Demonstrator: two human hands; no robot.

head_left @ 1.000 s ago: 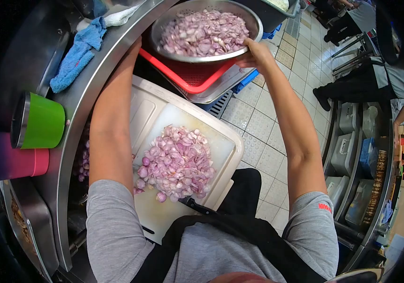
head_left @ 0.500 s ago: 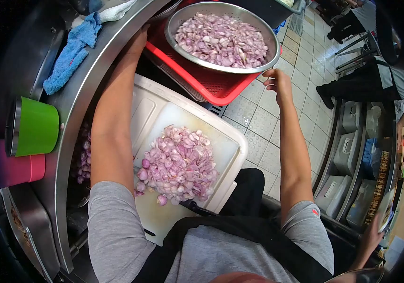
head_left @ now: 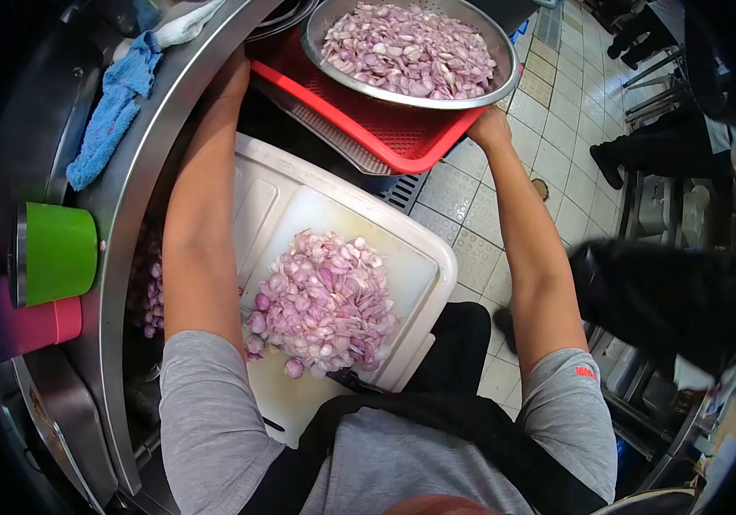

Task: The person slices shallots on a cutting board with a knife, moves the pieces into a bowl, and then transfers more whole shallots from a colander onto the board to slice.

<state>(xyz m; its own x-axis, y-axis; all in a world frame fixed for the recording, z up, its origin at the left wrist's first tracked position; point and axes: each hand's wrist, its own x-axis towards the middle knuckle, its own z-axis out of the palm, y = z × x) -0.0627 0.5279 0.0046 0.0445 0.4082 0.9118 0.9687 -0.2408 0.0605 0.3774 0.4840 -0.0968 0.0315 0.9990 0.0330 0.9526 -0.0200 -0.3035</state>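
Observation:
A metal colander [head_left: 316, 56] heaped with sliced shallots [head_left: 411, 51] sits in a red plastic basket [head_left: 398, 159]. At the basket's right corner, just under the colander rim, my right hand [head_left: 490, 127] is closed on the basket edge, fingers mostly hidden. My left hand [head_left: 235, 75] reaches to the basket's left end beside the counter; its fingers are out of sight. Closer to me, a pile of sliced shallots [head_left: 329, 300] with a few whole ones lies on a white cutting board [head_left: 295, 395]. A dark-handled knife [head_left: 355, 382] lies at the pile's near edge.
The board rests on a pale plastic lid [head_left: 441, 283]. Along the left runs a steel counter [head_left: 115, 257] with a blue cloth [head_left: 115, 112] and a green container [head_left: 59, 253]. More shallots [head_left: 151, 292] sit under it. A person in dark trousers [head_left: 660, 296] is close on the right.
My right hand has gone from hanging open beside the basket to closing on its corner. Basket and colander have shifted slightly away from me. A person has come nearer on the right.

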